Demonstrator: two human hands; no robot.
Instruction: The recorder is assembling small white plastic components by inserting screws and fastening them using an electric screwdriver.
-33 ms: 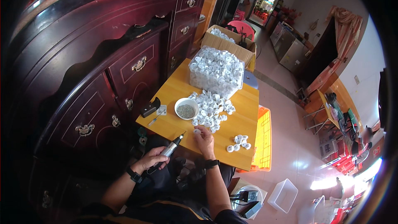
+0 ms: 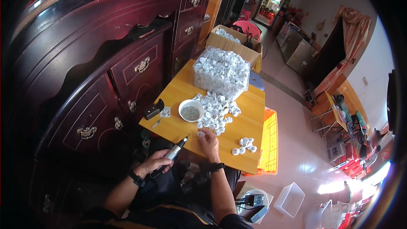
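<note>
My left hand (image 2: 156,161) is wrapped round a silver and black electric screwdriver (image 2: 173,151), its thin tip pointing up and right over the table's near edge. Between the fingertips of my right hand (image 2: 209,145) is a small round white plastic part (image 2: 201,134), partly hidden by the fingers. Just beyond that hand lies a loose heap of similar white parts (image 2: 218,109). A white bowl (image 2: 181,113) of tiny metal pieces, probably screws, stands left of the heap. To the right, several white parts (image 2: 243,146) form a separate small group.
A clear bin (image 2: 220,88) full of white parts stands at the table's (image 2: 169,133) far end, before a cardboard box (image 2: 237,50). A black object (image 2: 153,110) lies at the left edge. Dark drawers (image 2: 140,65) line the left; a yellow crate (image 2: 270,144) stands right.
</note>
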